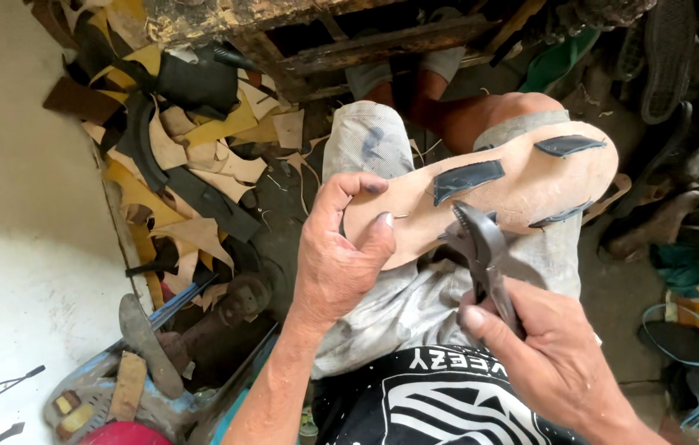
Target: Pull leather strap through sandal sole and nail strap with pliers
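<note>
Around both hands (341,247) and sole (523,185), leather scraps (193,148) crowd the floor.

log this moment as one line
left hand: holds tan sole at heel | right hand: grips pliers | pliers jaws: at sole edge

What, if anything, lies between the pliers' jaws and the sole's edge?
Nothing visible. The right hand holds the pliers, whose jaws sit at the edge of the tan sole, which the left hand steadies at its near end. The black strap ends lie just above the jaws, not between.
</note>
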